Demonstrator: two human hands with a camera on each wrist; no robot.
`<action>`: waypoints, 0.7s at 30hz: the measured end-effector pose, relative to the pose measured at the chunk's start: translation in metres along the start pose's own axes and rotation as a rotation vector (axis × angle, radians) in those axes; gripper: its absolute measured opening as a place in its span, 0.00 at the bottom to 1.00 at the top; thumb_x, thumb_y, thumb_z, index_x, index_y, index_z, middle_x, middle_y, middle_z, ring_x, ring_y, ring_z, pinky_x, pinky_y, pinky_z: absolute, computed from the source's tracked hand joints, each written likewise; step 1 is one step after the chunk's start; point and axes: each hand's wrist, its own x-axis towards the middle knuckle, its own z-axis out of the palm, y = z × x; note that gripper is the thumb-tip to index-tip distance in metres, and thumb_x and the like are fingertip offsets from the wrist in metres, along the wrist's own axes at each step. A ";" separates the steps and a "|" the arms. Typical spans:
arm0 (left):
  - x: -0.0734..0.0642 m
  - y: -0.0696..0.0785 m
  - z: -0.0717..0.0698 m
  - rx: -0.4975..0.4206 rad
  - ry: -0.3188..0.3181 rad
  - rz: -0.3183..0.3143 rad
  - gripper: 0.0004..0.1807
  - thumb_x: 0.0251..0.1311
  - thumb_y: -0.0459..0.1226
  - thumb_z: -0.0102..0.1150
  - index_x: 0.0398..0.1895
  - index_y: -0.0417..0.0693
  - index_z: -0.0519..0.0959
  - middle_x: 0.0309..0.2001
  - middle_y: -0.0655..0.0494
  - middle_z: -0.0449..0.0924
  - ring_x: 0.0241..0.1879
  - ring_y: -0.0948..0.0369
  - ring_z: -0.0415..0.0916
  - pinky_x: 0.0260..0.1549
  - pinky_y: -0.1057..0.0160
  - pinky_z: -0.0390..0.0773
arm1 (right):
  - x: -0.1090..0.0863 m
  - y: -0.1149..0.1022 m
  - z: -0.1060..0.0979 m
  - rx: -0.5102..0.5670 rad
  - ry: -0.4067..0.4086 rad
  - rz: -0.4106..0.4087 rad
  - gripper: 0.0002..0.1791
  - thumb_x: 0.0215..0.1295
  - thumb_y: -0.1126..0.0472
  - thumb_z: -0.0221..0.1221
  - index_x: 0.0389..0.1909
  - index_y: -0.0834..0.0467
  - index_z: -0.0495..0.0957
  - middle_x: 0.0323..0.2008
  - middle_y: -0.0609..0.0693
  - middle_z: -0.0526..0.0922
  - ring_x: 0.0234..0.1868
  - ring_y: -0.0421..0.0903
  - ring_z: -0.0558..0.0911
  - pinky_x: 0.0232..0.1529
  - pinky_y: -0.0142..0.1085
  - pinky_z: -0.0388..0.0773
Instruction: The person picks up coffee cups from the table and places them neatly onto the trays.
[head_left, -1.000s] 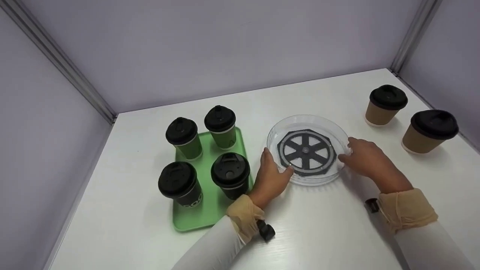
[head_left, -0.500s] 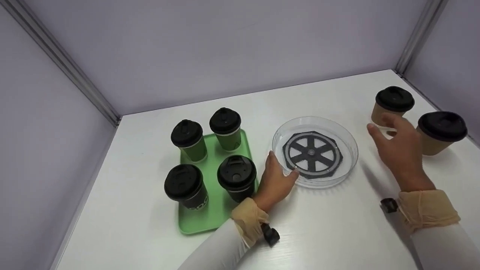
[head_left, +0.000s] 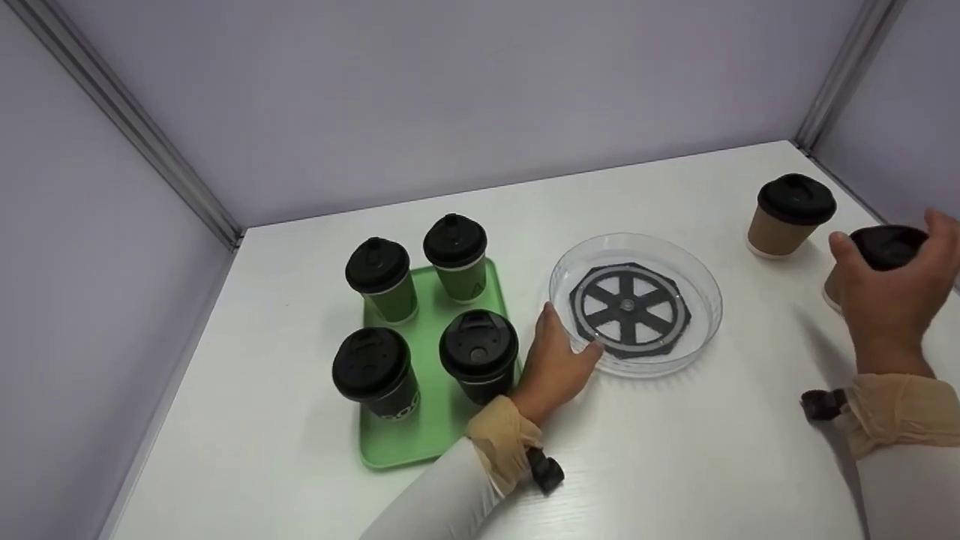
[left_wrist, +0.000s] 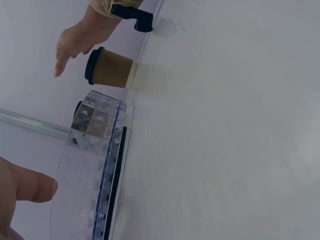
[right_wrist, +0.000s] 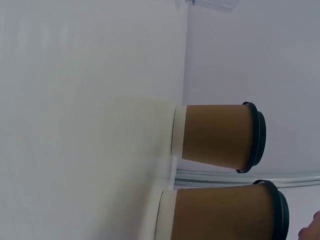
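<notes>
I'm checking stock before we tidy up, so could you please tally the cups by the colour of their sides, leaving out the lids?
Green cups: 2
Black cups: 2
Brown cups: 2
Total: 6 cups

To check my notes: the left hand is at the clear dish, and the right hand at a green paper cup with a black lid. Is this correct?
Almost: the right hand is at a brown paper cup, not green, as the right wrist view shows. The rest stands.
</notes>
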 end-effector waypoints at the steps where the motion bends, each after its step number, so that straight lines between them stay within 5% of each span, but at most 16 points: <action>1: 0.000 0.000 0.000 -0.001 0.001 0.000 0.49 0.58 0.40 0.62 0.72 0.24 0.46 0.71 0.33 0.51 0.70 0.47 0.52 0.67 0.57 0.57 | 0.002 0.002 -0.002 -0.003 -0.005 0.052 0.46 0.59 0.49 0.65 0.75 0.48 0.51 0.73 0.45 0.51 0.71 0.37 0.50 0.67 0.28 0.44; 9: -0.001 -0.002 0.000 -0.019 0.006 0.010 0.49 0.58 0.41 0.63 0.72 0.24 0.46 0.71 0.33 0.51 0.70 0.48 0.52 0.67 0.57 0.56 | 0.017 0.025 -0.005 -0.022 0.002 0.094 0.57 0.57 0.45 0.66 0.76 0.48 0.37 0.76 0.44 0.40 0.72 0.32 0.40 0.67 0.26 0.36; 16: 0.000 -0.002 0.000 -0.008 0.021 0.020 0.48 0.58 0.39 0.63 0.71 0.23 0.47 0.70 0.31 0.52 0.70 0.47 0.52 0.67 0.57 0.56 | 0.030 0.047 -0.004 0.051 -0.149 0.245 0.69 0.48 0.42 0.72 0.76 0.43 0.27 0.76 0.45 0.29 0.72 0.35 0.35 0.67 0.27 0.33; 21: 0.000 -0.002 0.000 -0.017 -0.004 0.009 0.49 0.59 0.40 0.62 0.72 0.24 0.44 0.72 0.32 0.49 0.71 0.47 0.50 0.67 0.55 0.55 | 0.030 0.051 -0.006 0.035 -0.189 0.323 0.70 0.48 0.44 0.72 0.76 0.43 0.25 0.76 0.44 0.32 0.73 0.35 0.38 0.68 0.29 0.35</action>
